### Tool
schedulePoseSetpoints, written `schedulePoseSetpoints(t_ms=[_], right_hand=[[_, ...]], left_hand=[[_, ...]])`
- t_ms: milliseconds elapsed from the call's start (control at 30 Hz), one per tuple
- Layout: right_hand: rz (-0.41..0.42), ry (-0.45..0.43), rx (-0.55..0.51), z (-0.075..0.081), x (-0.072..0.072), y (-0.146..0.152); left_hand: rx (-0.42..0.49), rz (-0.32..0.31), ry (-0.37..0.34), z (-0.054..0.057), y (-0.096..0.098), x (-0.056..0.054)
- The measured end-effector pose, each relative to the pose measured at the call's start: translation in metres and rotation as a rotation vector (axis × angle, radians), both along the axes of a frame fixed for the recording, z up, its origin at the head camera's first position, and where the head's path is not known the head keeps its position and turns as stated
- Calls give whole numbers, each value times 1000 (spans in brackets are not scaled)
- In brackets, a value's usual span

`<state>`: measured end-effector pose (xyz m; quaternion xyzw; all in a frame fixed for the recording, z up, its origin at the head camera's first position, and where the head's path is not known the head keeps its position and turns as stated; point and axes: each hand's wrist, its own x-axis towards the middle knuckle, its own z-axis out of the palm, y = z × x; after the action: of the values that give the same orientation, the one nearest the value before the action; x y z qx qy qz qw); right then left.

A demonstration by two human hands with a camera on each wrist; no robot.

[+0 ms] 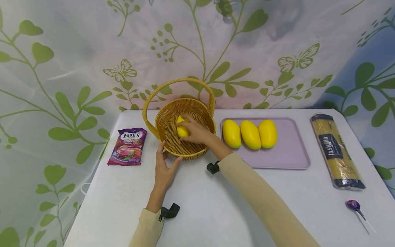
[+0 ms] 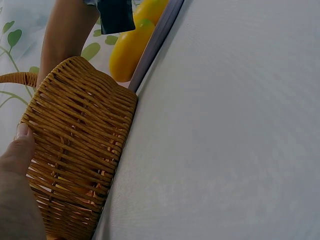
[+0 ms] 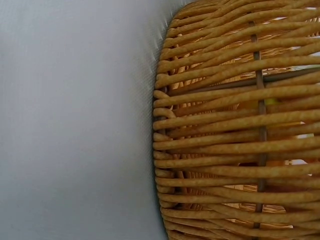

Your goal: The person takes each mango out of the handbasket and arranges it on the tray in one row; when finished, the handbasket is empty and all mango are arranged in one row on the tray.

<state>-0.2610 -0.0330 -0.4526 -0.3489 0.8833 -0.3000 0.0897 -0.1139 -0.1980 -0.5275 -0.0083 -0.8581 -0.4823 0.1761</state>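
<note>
Head view, right hand (image 1: pixel 197 132) gripping mango (image 1: pixel 182 129) (inside basket (image 1: pixel 197 154))

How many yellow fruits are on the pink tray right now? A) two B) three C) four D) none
B: the head view shows three yellow fruits side by side on the tray; a fourth is in the right hand inside the basket, not on the tray.
</note>
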Motion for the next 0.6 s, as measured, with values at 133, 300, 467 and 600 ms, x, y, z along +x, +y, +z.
schedulePoseSetpoints(t_ms=[133,300,467,600], right_hand=[[8,3,0,0,0,0],[12,22,8,-1,-1,-1],[21,25,-22,-1,-1,-2],[25,35,-64,1,1,-1]], left_hand=[[3,-2,-1,1,0,0],[7,-1,-5,1,1,0],[1,3,-4,1,0,0],[-7,7,-5,0,-1,0]])
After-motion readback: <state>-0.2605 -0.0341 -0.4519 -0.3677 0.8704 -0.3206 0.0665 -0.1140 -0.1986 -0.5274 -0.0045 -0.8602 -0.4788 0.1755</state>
